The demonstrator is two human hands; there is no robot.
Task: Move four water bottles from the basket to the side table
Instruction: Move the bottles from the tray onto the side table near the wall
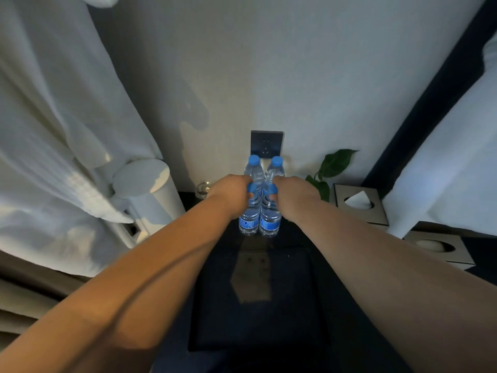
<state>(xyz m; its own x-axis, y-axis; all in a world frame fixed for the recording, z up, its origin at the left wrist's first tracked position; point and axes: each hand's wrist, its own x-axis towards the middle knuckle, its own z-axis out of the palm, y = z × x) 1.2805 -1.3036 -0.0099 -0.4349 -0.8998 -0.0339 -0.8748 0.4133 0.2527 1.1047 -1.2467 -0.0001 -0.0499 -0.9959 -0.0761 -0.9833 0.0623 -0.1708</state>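
Observation:
Several clear water bottles with blue caps and blue labels stand close together on the dark side table (258, 305). Two stand at the back near the wall: the back left bottle (254, 168) and the back right bottle (275, 168). In front of them stand the front left bottle (248, 219) and the front right bottle (270, 219). My left hand (231, 195) grips the front left bottle at its neck. My right hand (293, 196) grips the front right bottle at its neck. No basket is in view.
A dark wall socket (266, 144) sits behind the bottles. A white cylinder (146, 189) and pale curtains (53, 130) are at the left. A glass (203, 188), a green plant (332, 168) and two tissue boxes (359, 203) (437, 247) flank the bottles. White bedding (457, 157) lies right.

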